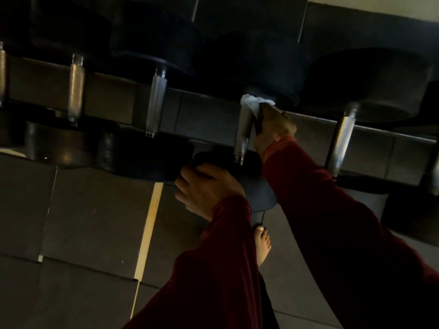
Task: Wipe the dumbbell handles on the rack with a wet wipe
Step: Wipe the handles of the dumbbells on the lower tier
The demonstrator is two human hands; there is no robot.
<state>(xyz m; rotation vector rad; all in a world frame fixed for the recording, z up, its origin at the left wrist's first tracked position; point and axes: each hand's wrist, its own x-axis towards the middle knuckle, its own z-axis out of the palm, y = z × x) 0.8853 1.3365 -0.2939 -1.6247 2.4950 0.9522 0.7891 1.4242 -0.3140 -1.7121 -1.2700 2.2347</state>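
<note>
1. The wet wipe (255, 103) is a bunched white wad pressed against the far end of a metal dumbbell handle (244, 129), right where the handle meets the dark far weight head (259, 67).
2. That handle belongs to a dumbbell lying across the rack (209, 110), the fourth handle from the left in the row; its near weight head (256, 186) sits low, toward the person.
3. No brand, label or writing can be read on the wipe, the weights or the rack; the scene is dim.
4. The right hand (273, 129) is stretched forward on a dark red sleeve (332, 210) with an orange cuff, fingers curled round the wipe and clamping it to the handle from the right side.
5. The left hand (209, 186), also in a red sleeve, grips the rim of the near weight head, fingers curled over its edge, knuckles up.
6. Neighbouring handles (155, 100) stand to the left, and another knurled one (341, 143) lies to the right, each between dark round heads.
7. Below is a dark tiled floor (83, 222) with a pale strip (148, 224), and a bare foot (262, 243) beside the left sleeve.
</note>
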